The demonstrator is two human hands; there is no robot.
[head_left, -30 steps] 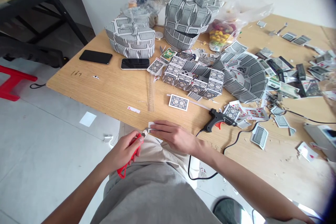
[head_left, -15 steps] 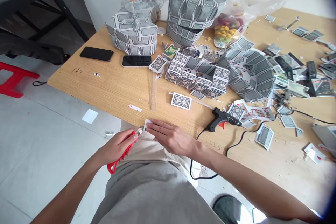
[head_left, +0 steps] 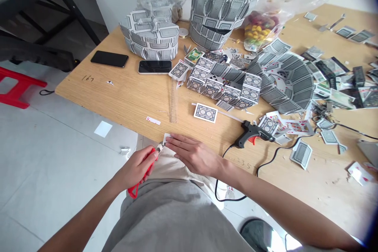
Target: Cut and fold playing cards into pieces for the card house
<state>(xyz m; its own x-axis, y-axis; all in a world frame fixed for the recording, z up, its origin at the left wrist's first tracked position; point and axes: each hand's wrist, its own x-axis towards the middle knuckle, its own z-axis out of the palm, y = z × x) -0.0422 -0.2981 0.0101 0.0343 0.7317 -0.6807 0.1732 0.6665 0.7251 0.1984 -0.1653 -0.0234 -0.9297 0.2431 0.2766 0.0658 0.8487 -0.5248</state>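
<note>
My left hand [head_left: 141,167] is wrapped round a red-handled cutting tool [head_left: 134,190], whose metal end meets a card [head_left: 167,138] at the table's front edge. Flat on that card lies my right hand [head_left: 196,152], its fingers stretched out and covering most of it. A patterned card [head_left: 205,113] rests face down above my right hand. To the left of it are a clear ruler [head_left: 173,104] and a cut card strip [head_left: 153,120]. The black glue gun [head_left: 251,134] lies to the right, its cable hanging over the edge.
Structures of folded cards [head_left: 153,35] stand at the back, one a tall basket [head_left: 211,15]. Two phones [head_left: 109,59] lie at the left. A half-built card ring [head_left: 286,82], card boxes and loose cards spread over the right of the table [head_left: 130,98].
The cutting tool's handle has shifted slightly to the right with my left hand. My right hand stays on the card. The whole view has moved a little.
</note>
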